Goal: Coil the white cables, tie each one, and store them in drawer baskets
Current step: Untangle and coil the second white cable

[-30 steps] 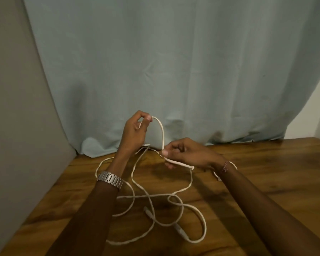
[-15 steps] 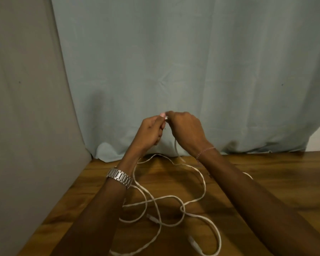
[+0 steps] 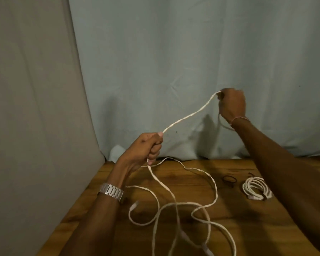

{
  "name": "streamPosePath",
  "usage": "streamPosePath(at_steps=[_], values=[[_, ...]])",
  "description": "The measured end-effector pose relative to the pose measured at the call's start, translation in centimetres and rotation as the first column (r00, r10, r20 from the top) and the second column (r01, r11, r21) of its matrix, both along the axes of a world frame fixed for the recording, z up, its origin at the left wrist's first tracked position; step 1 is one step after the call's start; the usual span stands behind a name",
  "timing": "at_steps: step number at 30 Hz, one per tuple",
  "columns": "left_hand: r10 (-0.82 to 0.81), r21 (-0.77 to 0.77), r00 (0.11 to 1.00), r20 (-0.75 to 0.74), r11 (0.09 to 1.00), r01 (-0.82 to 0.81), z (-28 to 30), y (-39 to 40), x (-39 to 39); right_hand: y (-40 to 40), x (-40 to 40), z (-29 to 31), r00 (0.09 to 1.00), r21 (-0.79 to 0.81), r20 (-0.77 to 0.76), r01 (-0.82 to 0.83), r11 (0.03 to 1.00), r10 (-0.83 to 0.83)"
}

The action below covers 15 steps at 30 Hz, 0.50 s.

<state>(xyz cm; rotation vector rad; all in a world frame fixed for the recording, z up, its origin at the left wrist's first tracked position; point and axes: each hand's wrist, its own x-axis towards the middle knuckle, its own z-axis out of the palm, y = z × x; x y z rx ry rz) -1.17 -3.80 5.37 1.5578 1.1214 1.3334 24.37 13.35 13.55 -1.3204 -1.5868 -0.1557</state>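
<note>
A long white cable [image 3: 187, 117] stretches in the air between my two hands. My left hand [image 3: 146, 150] grips it low, in a fist above the table's back edge. My right hand [image 3: 231, 104] pinches it higher up and to the right, in front of the curtain. Below my left hand the rest of this cable falls in loose tangled loops [image 3: 175, 209] over the wooden table [image 3: 229, 228]. A second white cable [image 3: 255, 188] lies coiled on the table at the right, partly behind my right forearm.
A dark tie loop [image 3: 229, 179] lies on the table left of the coiled cable. A pale blue curtain [image 3: 174, 61] hangs behind the table and a grey wall [image 3: 30, 108] stands at its left. A metal watch [image 3: 111, 192] sits on my left wrist.
My hands were together at the cable half a second ago. Now my right hand has pulled up and to the right, drawing a length of cable taut from my left hand.
</note>
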Motion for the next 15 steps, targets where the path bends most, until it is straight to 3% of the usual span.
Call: streamPosePath(at_steps=[3,7,9,11,13,15], values=[[-0.016,0.017,0.985,0.173,1.000,0.013,0.6,0.6,1.2,-1.7,-2.0,-1.0,0.964,-0.165,0.261,-0.014,0.986,0.057],[0.049,0.041,0.977,0.206,0.997,-0.058,1.7,2.1,2.5,-6.7,-4.4,-2.1,0.894,-0.223,0.447,0.086,0.971,0.024],[0.093,0.046,0.971,0.221,0.993,-0.106,1.9,2.5,2.2,-9.9,-4.0,-0.9,0.790,-0.399,0.594,0.128,0.908,0.150],[0.130,0.048,0.964,0.230,0.988,-0.145,2.1,2.6,1.9,-12.8,-3.5,0.2,0.650,-0.718,0.572,0.102,0.688,0.501],[0.139,0.051,0.964,0.225,0.987,-0.154,2.3,2.6,1.7,-14.5,-3.1,0.4,0.566,-0.857,0.428,0.007,0.514,0.705],[0.146,0.055,0.970,0.195,0.986,-0.159,2.4,2.7,1.8,-15.4,-3.3,0.1,0.586,-0.823,0.378,-0.143,0.550,0.717]])
